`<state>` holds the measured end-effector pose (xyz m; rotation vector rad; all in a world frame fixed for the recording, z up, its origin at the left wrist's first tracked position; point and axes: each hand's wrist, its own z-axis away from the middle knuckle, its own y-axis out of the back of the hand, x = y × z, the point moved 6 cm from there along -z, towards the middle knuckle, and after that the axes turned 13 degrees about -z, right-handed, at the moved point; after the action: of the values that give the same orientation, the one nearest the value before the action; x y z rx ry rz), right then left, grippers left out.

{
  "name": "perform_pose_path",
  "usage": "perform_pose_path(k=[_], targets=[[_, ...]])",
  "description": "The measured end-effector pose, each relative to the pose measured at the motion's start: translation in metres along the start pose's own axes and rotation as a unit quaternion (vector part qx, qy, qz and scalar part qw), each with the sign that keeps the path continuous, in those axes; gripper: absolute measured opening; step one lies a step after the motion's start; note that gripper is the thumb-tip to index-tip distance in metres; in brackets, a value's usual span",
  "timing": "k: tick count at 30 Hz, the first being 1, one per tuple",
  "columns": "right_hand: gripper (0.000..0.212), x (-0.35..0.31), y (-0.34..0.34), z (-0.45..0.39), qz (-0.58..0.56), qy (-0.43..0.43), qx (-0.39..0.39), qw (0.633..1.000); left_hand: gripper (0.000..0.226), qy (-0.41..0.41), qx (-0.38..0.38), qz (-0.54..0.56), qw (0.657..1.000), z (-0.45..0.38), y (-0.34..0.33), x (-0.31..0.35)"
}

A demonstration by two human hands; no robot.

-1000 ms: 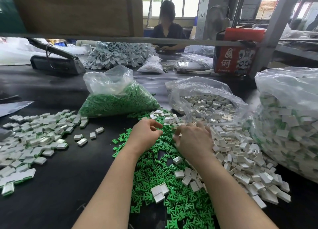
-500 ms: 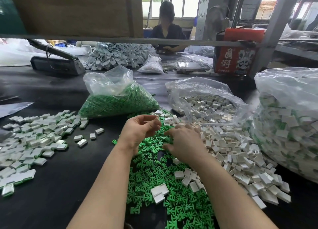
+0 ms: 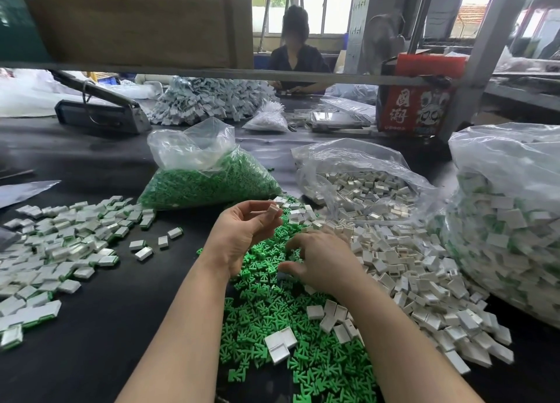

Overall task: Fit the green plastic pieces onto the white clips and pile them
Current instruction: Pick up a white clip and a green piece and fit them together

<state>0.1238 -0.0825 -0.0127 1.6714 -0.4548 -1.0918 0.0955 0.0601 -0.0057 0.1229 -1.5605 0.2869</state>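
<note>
My left hand is raised palm-up and pinches a small white clip at its fingertips. My right hand hovers low over the loose green pieces, fingers curled down toward them; whether it holds a piece is hidden. A heap of loose white clips lies to the right of the green ones. The pile of fitted white-and-green clips spreads over the table's left side.
A clear bag of green pieces and an open bag of white clips stand behind my hands. A large bag of fitted clips fills the right edge. Another person sits across the black table, past a low shelf bar.
My left hand has lifted and turned palm-up with a white clip at its fingertips. My right hand has slid left and down onto the green pieces.
</note>
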Motion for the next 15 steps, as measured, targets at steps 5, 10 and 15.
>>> perform_pose_path(k=[5, 10, 15], targets=[[0.029, -0.009, 0.002, 0.001, -0.005, 0.027, 0.042, 0.999, 0.031, -0.006, 0.006, -0.011, 1.000, 0.000, 0.001, 0.002], [0.020, -0.012, 0.007, 0.001, 0.011, 0.049, 0.091, 0.995, 0.033, 0.000, 0.012, -0.008, 1.000, -0.001, 0.003, 0.000], [0.014, -0.002, 0.015, 0.002, -0.154, 0.029, 0.131, 0.979, 0.036, 0.007, 0.009, -0.020, 1.000, -0.001, 0.002, -0.002]])
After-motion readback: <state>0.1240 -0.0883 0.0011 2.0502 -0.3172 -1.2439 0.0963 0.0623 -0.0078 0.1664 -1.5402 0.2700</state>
